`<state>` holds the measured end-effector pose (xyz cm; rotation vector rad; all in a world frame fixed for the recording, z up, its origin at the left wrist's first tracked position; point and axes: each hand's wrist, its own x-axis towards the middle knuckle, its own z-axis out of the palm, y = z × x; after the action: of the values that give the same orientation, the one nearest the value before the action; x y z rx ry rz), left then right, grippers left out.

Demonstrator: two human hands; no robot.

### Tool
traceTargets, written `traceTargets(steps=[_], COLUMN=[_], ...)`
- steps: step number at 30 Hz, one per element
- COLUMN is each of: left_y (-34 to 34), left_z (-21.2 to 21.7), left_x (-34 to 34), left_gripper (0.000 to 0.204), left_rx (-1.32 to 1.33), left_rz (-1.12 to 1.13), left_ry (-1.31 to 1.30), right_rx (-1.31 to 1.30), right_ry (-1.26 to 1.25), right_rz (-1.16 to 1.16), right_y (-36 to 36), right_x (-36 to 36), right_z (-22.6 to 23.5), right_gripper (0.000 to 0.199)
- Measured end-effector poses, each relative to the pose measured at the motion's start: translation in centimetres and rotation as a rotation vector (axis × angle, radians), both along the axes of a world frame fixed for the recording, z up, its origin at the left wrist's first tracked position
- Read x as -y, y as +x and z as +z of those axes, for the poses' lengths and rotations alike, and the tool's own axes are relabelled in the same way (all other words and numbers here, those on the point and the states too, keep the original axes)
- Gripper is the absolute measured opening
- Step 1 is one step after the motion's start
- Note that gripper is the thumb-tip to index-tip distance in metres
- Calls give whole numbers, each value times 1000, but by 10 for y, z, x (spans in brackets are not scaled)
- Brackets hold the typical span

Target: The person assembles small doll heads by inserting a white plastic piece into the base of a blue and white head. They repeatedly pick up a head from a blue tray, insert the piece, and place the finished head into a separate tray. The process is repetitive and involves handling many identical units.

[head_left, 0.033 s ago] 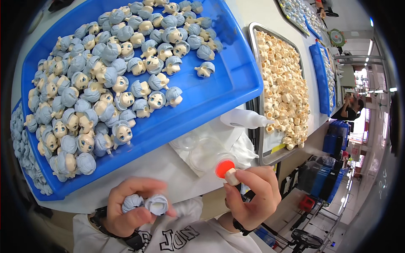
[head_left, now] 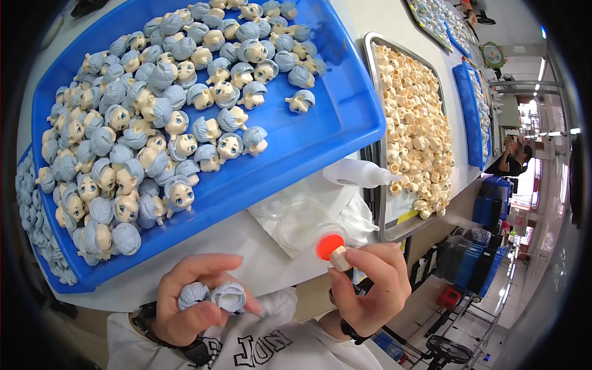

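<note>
In my left hand (head_left: 185, 308) are two pale grey-blue doll hair pieces; the hollow inside of one hair piece (head_left: 229, 298) faces up, and the other hair piece (head_left: 194, 296) lies deeper in the palm. The index finger is lifted off them. Between thumb and fingertips, my right hand (head_left: 376, 280) pinches a small cream-coloured hollow piece (head_left: 339, 258). Just behind that piece is a round red-orange disc (head_left: 329, 246), partly covered by it; whether it is a lid or a dish's content I cannot tell.
A big blue tray (head_left: 308, 148) of doll heads fills the left. Right of it, a metal tray (head_left: 380, 185) holds many cream pieces. Between them, a white squeeze bottle (head_left: 361, 174) lies beside clear round dishes (head_left: 295, 231) and crumpled white tissue (head_left: 357, 225). Another person (head_left: 517, 157) sits far right.
My left index finger has risen slightly away from the hair pieces, and the hollow one has tilted a little. My right hand stays nearly still.
</note>
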<state>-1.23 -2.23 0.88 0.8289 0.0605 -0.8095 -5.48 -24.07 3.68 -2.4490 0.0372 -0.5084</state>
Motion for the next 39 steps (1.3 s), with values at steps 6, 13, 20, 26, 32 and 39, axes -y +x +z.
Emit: traceTargets(steps=[6,13,20,26,32,39], left_y=[-4,7,3,5,4,1], left_z=[-9,-5,-1,-6,-7,-8], left_x=[0,-2,0,0,-1,0], left_gripper=[38,35,33,34,33,20], left_rx=[123,151,72,256,269,134], left_rz=[17,-190,-180,-215,-215,-303], left_ry=[-34,67,69,33,2,-84], right_rx=[105,106,100,102,189,143], right_ry=[58,265,201,196,77,-95], right_rz=[28,406,360,408,360,309], right_y=[2,-7,5,2,1,-4], right_x=[-3,-19,-39,-39,-44,-54], right_z=[-3,-4,-6,-5,-11,-11], right_gripper=[41,39,39,36,29,37])
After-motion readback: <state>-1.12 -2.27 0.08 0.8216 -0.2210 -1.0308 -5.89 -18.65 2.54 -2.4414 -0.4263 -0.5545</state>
